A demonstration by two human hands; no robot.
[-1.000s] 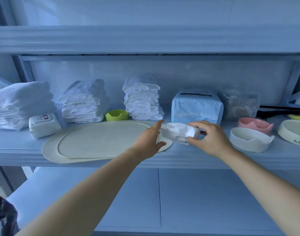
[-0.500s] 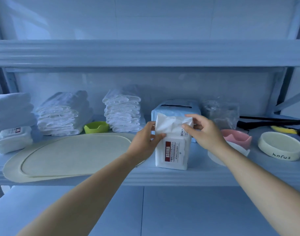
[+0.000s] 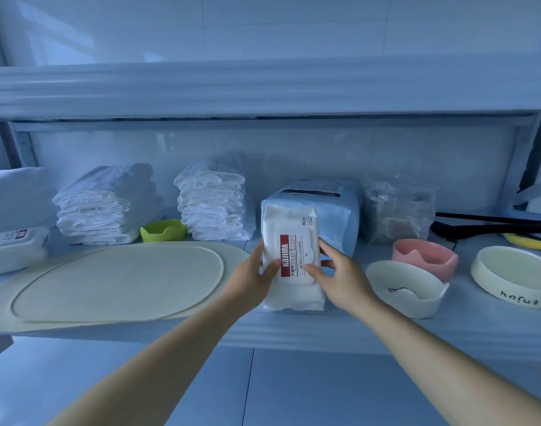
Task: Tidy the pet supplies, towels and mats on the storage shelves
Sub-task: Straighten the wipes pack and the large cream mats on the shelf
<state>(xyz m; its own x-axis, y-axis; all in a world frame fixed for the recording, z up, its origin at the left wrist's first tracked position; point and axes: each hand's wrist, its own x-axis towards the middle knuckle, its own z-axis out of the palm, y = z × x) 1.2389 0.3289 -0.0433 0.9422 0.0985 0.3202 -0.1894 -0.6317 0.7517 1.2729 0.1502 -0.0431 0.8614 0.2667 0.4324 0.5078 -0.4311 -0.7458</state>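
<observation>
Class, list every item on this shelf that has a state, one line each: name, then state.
wipes pack: standing on end, flap closed, gripped by left hand and right hand.
second wipes pack: lying flat.
left towel stack: folded.
right towel stack: folded.
mat: lying flat.
white bowl: upright, empty.
cream bowl: upright, empty.
pink bowl: upright.

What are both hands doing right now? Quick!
Left hand: gripping the wipes pack by its left edge.
Right hand: gripping the same wipes pack on its right side.
</observation>
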